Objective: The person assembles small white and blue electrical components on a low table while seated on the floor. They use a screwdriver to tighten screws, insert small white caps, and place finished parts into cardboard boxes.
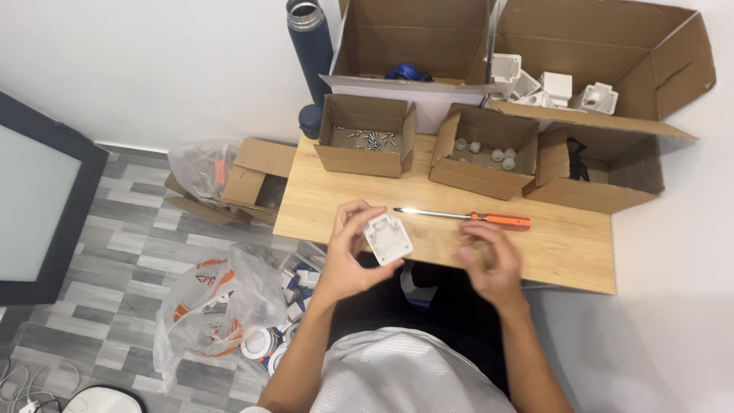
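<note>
My left hand grips a small white square plastic part above the near edge of the wooden table. My right hand hovers just to the right of it, fingers curled loosely; whether it pinches something small I cannot tell. A screwdriver with an orange handle lies on the table just beyond both hands, its tip pointing left.
Three small cardboard boxes stand along the table's back: one with screws, one with white round caps, one with a black item. Two large boxes behind hold a blue item and white plastic parts. A dark flask, plastic bags on the floor.
</note>
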